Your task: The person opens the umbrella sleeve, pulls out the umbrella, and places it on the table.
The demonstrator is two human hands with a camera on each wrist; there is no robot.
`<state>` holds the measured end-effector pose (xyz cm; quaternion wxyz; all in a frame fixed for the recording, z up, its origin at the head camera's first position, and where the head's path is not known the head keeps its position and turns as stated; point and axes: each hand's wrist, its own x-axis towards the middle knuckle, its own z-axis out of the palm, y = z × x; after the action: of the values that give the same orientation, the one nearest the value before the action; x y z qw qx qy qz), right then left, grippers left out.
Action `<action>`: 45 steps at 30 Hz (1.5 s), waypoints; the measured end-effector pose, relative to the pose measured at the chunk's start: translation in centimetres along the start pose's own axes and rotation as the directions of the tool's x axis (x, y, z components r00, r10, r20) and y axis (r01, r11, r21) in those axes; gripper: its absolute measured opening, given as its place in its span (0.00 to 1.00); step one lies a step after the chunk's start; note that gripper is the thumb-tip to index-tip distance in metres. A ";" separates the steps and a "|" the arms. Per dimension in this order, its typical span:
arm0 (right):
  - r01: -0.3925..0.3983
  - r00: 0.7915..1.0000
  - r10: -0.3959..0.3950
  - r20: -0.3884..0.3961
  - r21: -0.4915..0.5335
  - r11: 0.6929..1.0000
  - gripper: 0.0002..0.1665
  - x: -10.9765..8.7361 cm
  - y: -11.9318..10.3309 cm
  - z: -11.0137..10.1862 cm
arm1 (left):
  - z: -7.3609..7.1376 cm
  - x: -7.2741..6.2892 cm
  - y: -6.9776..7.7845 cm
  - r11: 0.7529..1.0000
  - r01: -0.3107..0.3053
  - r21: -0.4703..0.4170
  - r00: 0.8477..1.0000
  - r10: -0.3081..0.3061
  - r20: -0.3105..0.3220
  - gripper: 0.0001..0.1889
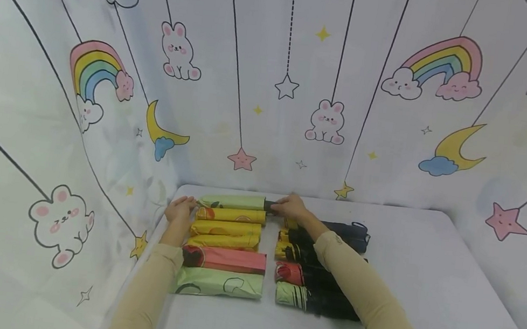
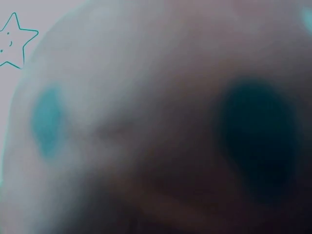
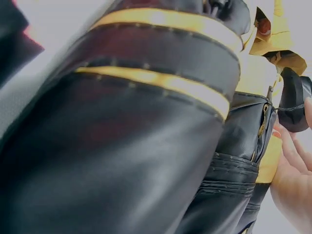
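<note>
A folded umbrella (image 1: 232,201) in light green leaf-patterned fabric lies at the back of the left column, its short black handle (image 1: 269,206) pointing right. My left hand (image 1: 181,209) holds the green umbrella's left end. At the other end, my right hand (image 1: 290,206) grips the black handle; the right wrist view shows these fingers (image 3: 292,161) beside a rounded black handle (image 3: 292,105) with a cord. Nearer me lie several yellow fruit-patterned umbrellas (image 1: 227,229), a red one (image 1: 234,261) and a pale green one (image 1: 225,284). Blurred close surfaces fill the left wrist view.
Right of them, a second column holds dark rolled umbrellas with coloured ends, among them a navy one (image 1: 347,230), a red-ended one (image 1: 289,273) and a green-striped one (image 1: 291,295). My right forearm crosses over this column. White cloth (image 1: 330,91) with cartoon prints surrounds the white table (image 1: 408,268).
</note>
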<state>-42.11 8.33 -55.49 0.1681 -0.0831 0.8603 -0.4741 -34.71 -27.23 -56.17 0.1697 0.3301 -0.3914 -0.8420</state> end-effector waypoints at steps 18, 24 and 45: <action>-0.056 0.998 0.039 0.057 0.323 0.945 0.29 -0.2 -0.1 -0.3 | -0.3 -0.1 0.4 0.995 -0.011 -0.103 1.000 0.009 -0.024 0.16; -0.062 0.997 0.036 0.075 0.380 0.923 0.28 -0.4 -0.3 -0.2 | -0.5 0.0 1.1 0.928 0.056 -0.368 0.998 -0.064 -0.010 0.21; -0.041 0.998 0.022 0.057 0.365 0.930 0.32 -0.5 -0.2 -0.1 | -0.6 -0.2 0.5 0.980 -0.026 -0.199 0.998 0.037 0.056 0.15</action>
<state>-41.65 8.49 -55.14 0.2105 -0.0488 0.7533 -0.6212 -34.15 -27.75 -56.01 0.2034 0.2803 -0.3155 -0.8834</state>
